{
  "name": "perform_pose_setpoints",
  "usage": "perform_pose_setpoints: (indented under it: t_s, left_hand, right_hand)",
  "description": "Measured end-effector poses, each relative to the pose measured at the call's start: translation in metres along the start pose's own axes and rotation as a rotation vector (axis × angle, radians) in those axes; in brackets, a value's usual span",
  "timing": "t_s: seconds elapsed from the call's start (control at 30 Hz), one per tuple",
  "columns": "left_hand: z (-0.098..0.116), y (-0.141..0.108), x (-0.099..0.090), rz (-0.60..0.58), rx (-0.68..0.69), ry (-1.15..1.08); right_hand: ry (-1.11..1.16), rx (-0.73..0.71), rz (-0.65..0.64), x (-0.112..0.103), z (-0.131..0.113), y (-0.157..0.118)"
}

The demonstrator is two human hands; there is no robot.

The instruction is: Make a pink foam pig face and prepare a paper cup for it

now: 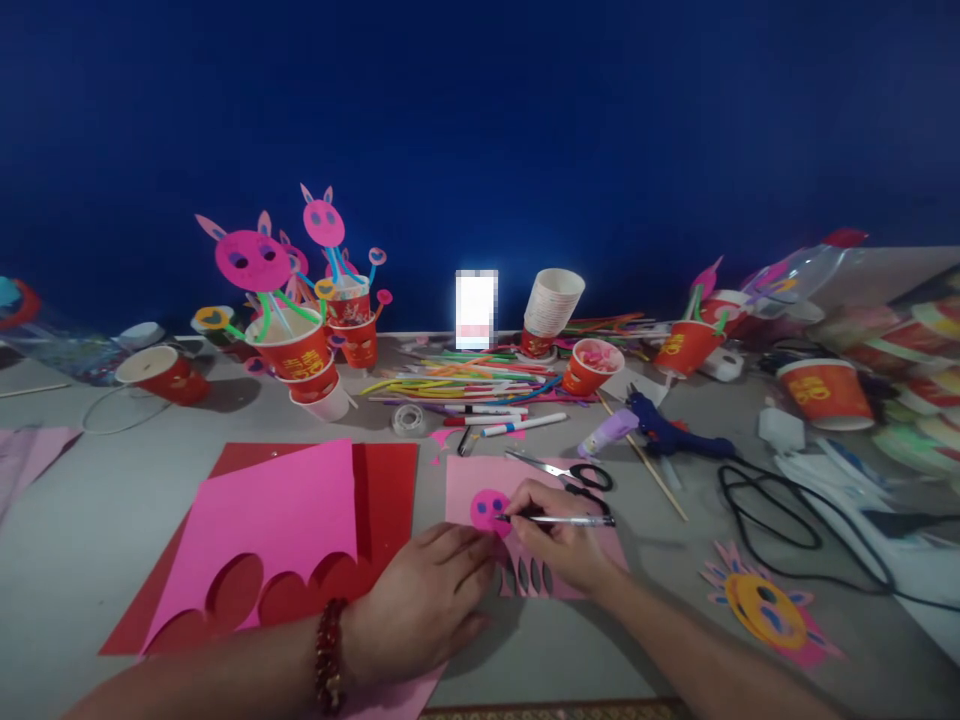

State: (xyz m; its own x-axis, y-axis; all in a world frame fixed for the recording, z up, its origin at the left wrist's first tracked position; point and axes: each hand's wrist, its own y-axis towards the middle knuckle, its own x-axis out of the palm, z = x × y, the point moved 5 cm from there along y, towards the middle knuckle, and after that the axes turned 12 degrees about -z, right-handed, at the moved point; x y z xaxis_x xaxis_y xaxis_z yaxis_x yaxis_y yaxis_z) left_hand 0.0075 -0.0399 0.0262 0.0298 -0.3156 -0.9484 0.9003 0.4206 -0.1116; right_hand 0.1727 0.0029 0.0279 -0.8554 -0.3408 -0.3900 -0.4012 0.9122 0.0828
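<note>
A bright pink paper disc [487,498] with two blue eye spots lies on a pale pink sheet [461,474] with several slits cut near its lower edge. My right hand [559,540] grips a pen [574,520], its tip at the disc's right side. Lying flat with fingers stretched out, my left hand [420,600] touches the disc's lower edge. Black-handled scissors [559,468] rest on the sheet just beyond my right hand. Left of my hands, a hot-pink sheet [277,510] with round cut-outs overlaps a red sheet [390,500].
Pipe cleaners [457,375], markers [525,424] and a tape roll [409,419] lie behind. Red paper cups [289,350] hold pink paper figures at left. At right are a blue glue gun [667,430], its black cable [772,545] and yellow paper faces [765,610].
</note>
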Motion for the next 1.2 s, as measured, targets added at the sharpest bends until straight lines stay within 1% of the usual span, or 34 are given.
perform_pose_setpoints:
  t_s: [0.27,0.67,0.87,1.2]
  left_hand:
    - [0.0025,0.0002,-0.0061,-0.026,0.002,0.091]
    - [0.0031,0.0001,-0.0043,0.014,0.003,0.098]
    - [0.0032,0.0004,-0.0046,0.01,0.009,0.088]
    - [0.0029,0.0001,-0.0052,0.036,0.008,0.098]
  right_hand:
    - [-0.07,-0.002,-0.011,0.0032,0.004,0.0006]
    - [-0.092,0.009,-0.028,0.0038,0.0046,0.0017]
    - [-0.114,0.012,-0.031,0.0046,0.0051,0.0014]
    - [-0.12,0.02,-0.039,0.0048,0.0071,0.0013]
